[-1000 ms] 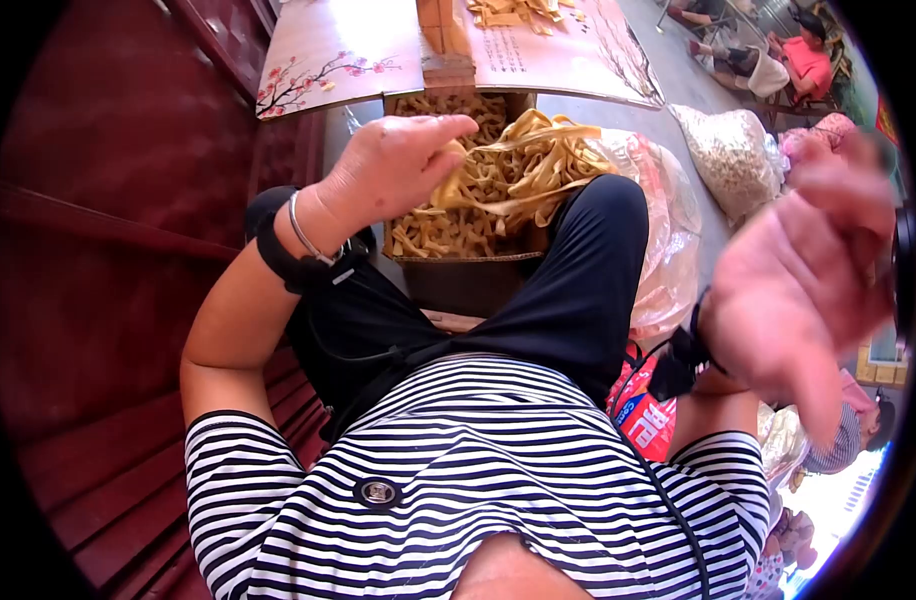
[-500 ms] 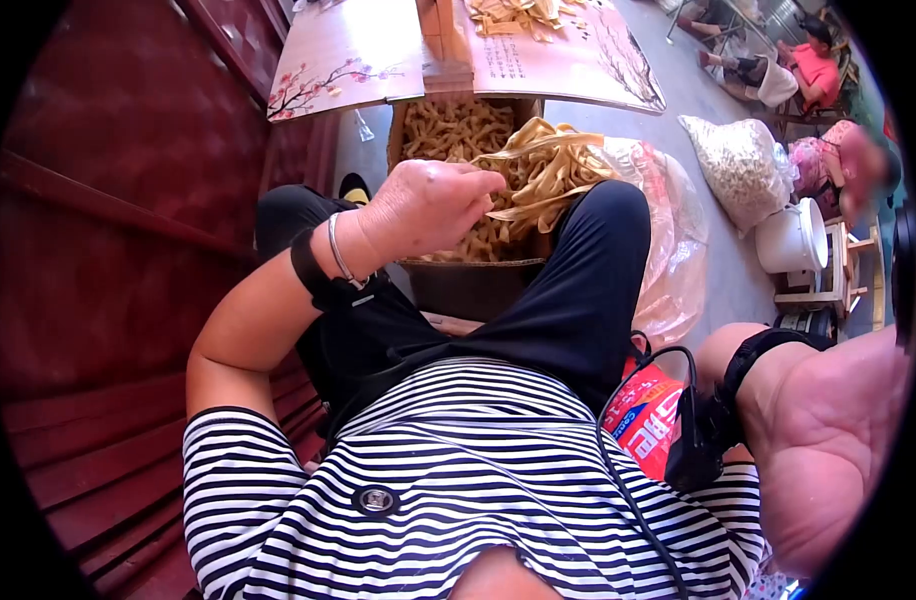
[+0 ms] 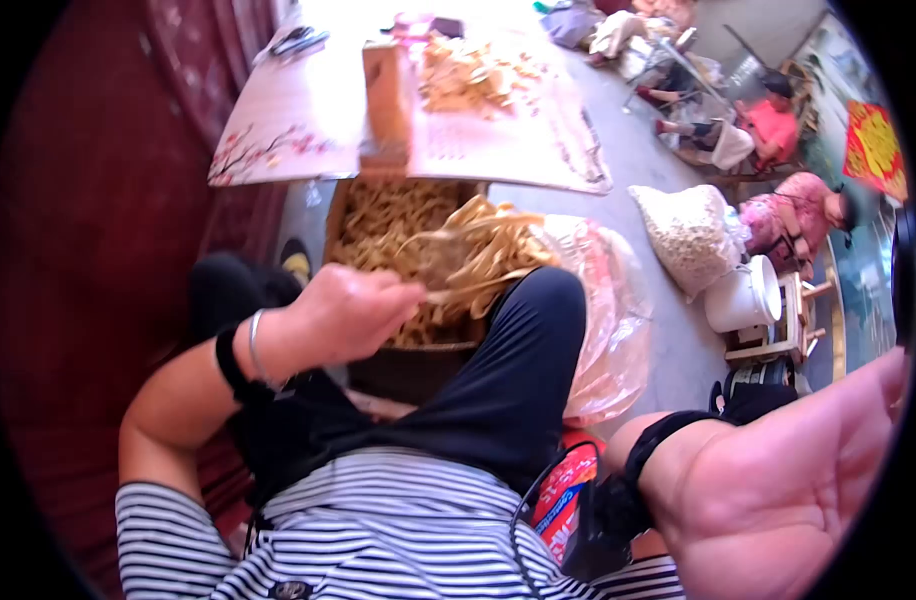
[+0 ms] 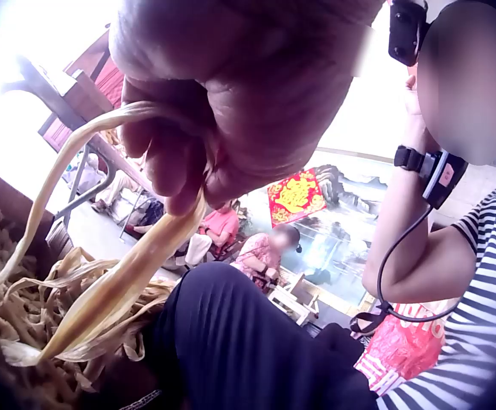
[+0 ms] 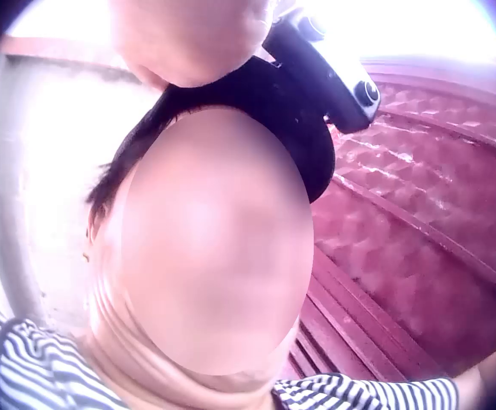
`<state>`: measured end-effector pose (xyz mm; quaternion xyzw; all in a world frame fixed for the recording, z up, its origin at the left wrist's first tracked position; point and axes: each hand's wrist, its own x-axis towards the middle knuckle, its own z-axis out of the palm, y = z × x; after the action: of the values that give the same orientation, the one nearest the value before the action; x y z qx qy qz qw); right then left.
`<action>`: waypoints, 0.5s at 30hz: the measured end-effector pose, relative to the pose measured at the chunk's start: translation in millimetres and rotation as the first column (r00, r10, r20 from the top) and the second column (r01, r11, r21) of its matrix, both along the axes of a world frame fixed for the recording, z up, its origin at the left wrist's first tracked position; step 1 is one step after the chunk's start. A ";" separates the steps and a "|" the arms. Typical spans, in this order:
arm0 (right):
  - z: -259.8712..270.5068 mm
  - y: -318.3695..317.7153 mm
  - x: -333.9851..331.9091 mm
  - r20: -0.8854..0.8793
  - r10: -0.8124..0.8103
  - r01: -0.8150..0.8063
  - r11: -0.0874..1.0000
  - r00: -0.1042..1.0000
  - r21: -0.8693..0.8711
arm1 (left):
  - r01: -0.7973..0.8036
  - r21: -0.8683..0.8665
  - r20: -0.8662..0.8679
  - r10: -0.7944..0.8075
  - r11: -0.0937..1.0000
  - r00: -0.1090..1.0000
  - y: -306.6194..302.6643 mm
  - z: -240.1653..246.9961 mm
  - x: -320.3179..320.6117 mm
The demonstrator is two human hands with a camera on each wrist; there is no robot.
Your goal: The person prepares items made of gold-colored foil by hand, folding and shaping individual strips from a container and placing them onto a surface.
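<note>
Strip (image 4: 128, 280) hangs pinched in left hand (image 3: 340, 318), near tabletop (image 3: 498, 150) above grey floor (image 3: 628, 150); right hand (image 3: 788, 490), grip unclear.

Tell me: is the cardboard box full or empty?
Not empty: the box holds many yellowish strips; their depth cannot be told.

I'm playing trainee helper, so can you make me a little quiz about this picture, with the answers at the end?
1. True or false: the left hand is holding a long, flat, pale-yellow strip.

2. Pick one. Where is the right hand?
a) inside the brown cardboard box
b) raised up by the person's head
c) flat on the white, blossom-printed table

3. Which is nearer the box: the crinkly, see-through pink plastic bag or the round white bucket?

Key: 1. True. 2. b. 3. The pink plastic bag.
</note>
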<state>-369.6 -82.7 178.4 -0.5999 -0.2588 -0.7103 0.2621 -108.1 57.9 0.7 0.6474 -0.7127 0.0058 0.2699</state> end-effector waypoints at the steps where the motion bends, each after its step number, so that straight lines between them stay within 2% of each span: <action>1: -0.8 -1.2 -0.8 0.004 -0.008 0.008 1.000 1.000 -0.003 | -0.001 0.014 0.010 0.000 1.000 1.000 0.4 0.9 0.0; 8: -5.2 -2.8 -4.1 -0.010 -0.023 0.023 1.000 1.000 0.000 | 0.011 0.015 -0.037 -0.010 1.000 0.999 0.1 -10.2 2.3; 11: -3.6 0.5 6.8 -0.011 -0.044 0.045 0.999 0.999 0.010 | 0.028 -0.040 -0.092 -0.032 0.999 0.995 -2.3 -9.1 -0.4; 15: -3.8 1.1 16.0 -0.003 -0.056 0.056 0.998 0.998 0.007 | 0.012 -0.009 -0.103 -0.013 1.000 0.995 -1.3 -18.8 -3.0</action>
<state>-353.6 -81.7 174.5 -0.6069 -0.2393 -0.7173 0.2446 -111.2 56.6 -18.1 0.6413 -0.7018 -0.0262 0.3090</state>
